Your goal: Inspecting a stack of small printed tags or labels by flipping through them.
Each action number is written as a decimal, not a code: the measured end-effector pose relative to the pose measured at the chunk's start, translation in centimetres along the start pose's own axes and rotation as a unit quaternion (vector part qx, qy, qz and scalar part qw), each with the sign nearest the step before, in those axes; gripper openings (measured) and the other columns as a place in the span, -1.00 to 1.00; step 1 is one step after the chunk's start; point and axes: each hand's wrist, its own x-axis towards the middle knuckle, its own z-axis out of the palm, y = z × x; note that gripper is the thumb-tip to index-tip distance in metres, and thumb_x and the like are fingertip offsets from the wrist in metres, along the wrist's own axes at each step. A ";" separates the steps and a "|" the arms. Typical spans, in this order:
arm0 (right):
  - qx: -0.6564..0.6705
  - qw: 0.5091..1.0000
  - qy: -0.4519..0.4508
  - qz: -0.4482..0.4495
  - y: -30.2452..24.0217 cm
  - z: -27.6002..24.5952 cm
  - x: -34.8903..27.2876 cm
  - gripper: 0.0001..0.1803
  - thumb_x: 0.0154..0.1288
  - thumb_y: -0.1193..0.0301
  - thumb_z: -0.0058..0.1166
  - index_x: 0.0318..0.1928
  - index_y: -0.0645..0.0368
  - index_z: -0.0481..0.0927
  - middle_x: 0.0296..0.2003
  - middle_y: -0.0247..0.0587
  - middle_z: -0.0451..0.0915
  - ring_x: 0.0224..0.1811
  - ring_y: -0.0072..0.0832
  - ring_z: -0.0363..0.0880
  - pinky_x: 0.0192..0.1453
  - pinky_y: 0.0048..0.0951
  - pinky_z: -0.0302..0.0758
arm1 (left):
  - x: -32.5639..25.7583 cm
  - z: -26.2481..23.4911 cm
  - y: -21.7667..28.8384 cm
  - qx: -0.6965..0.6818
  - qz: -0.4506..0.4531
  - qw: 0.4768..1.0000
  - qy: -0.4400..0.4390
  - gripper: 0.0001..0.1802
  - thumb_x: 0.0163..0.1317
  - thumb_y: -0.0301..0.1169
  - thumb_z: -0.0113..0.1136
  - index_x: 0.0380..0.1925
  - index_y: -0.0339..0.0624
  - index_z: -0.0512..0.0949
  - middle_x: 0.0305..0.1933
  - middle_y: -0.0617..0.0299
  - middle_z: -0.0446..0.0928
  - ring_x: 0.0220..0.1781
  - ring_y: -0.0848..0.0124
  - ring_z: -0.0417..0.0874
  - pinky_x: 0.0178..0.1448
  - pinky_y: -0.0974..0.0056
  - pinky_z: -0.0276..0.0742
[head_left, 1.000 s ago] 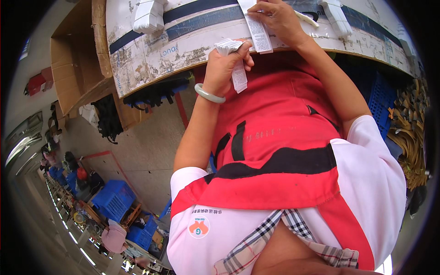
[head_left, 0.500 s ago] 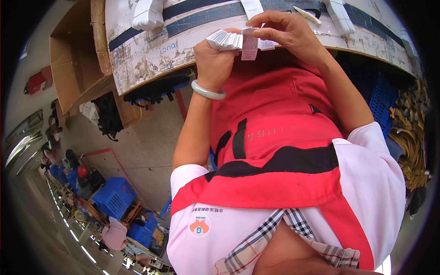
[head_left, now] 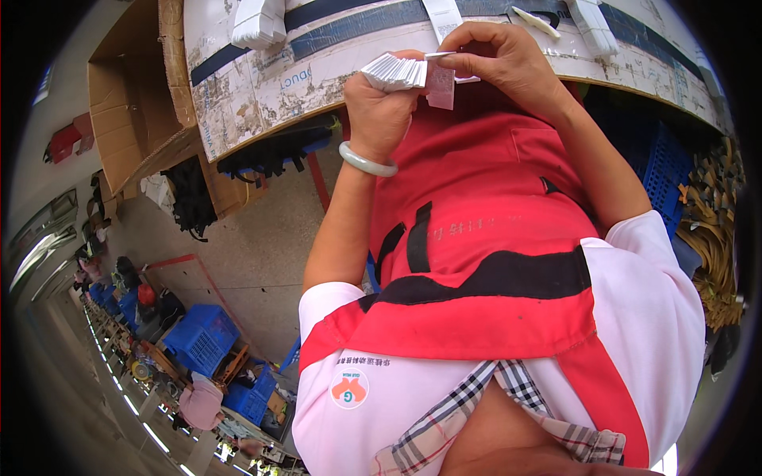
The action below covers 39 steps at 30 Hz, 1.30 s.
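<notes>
My left hand (head_left: 375,119) is closed round a fanned stack of small white labels (head_left: 394,71), held just over the table's near edge. Close beside it, my right hand (head_left: 508,63) pinches a thin white label (head_left: 439,55) between thumb and forefinger, seen nearly edge-on. A thin, pale printed label (head_left: 441,87) hangs between the hands against the red apron; whether it belongs to the stack or to the pinched label I cannot tell. A long white printed strip (head_left: 444,17) lies on the table past my fingers.
The worn, taped table (head_left: 246,111) carries a white label stack (head_left: 259,22) at left, another label bundle (head_left: 591,28) at right, and a white pen-like tool (head_left: 536,22). An open cardboard box (head_left: 131,103) stands at left. A blue crate (head_left: 660,170) sits under the table at right.
The pinched label has turned from facing me to nearly edge-on between my right fingers. Both hands stay close together, the left shifted slightly right.
</notes>
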 end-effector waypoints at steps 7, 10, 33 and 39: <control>0.029 0.999 -0.029 0.025 -0.3 0.2 0.1 -0.84 0.32 0.46 0.18 -0.14 0.26 0.60 -0.28 -0.41 0.58 -0.21 -0.71 0.54 -0.06 -0.64 0.55 | -0.1 0.2 -0.1 -0.002 -0.019 1.000 0.017 -0.80 0.13 -0.67 0.22 -0.21 -0.33 0.66 -0.51 0.23 0.61 -0.55 0.60 0.54 -0.50 0.51 0.40; 0.028 0.999 -0.020 0.030 -0.1 0.1 0.1 -0.85 0.31 0.47 0.19 -0.17 0.27 0.59 -0.29 -0.42 0.57 -0.23 -0.72 0.52 -0.06 -0.64 0.53 | -0.1 0.2 -0.2 -0.005 -0.015 1.000 0.007 -0.81 0.15 -0.65 0.23 -0.22 -0.33 0.66 -0.52 0.24 0.60 -0.57 0.60 0.53 -0.52 0.51 0.39; -0.244 0.950 0.174 -0.092 1.5 -1.6 4.4 -0.87 0.23 0.41 0.23 -0.27 0.19 0.64 -0.34 -0.16 0.50 -0.35 -0.33 0.54 -0.25 -0.41 0.48 | 0.0 -0.2 -1.8 -0.249 -0.220 0.939 -0.088 -0.75 0.30 -0.40 0.24 -0.10 -0.33 0.54 -0.42 0.26 0.51 -0.39 0.41 0.61 -0.32 0.39 0.52; -0.383 0.902 0.158 -0.124 3.6 -1.8 5.8 -0.88 0.25 0.44 0.15 -0.30 0.24 0.56 -0.27 -0.05 0.49 -0.22 -0.12 0.57 -0.14 -0.23 0.51 | 0.2 0.0 -2.0 -0.166 -0.194 0.965 -0.062 -0.75 0.30 -0.40 0.25 -0.12 -0.33 0.55 -0.45 0.25 0.50 -0.44 0.46 0.55 -0.42 0.42 0.45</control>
